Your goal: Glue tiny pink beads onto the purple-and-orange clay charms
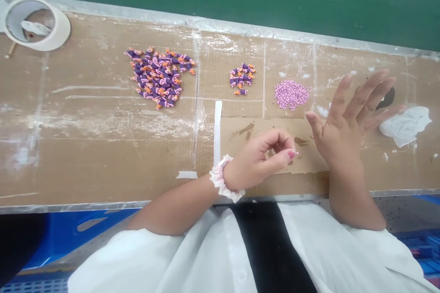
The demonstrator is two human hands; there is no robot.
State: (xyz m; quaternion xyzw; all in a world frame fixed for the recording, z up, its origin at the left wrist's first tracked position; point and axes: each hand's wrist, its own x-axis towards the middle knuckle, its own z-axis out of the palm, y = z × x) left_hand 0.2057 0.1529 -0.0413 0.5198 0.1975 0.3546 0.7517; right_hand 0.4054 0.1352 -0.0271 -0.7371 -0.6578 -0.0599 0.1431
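Observation:
My left hand, with a lacy white-and-pink scrunchie round its wrist, is closed in a pinch over a brown cardboard piece. A tiny pale pink piece shows at its thumb and finger tips; too small to tell its kind. My right hand is raised with fingers spread, holding nothing visible. Nearest to it on the left lies a heap of tiny pink beads. A small group of purple, pink and orange figurines sits further left, beside a larger pile of similar figurines.
A roll of white tape stands at the far left, a thin stick by it. Crumpled white tissue and a dark round object lie right of my right hand. White tape strips mark the cardboard-covered table.

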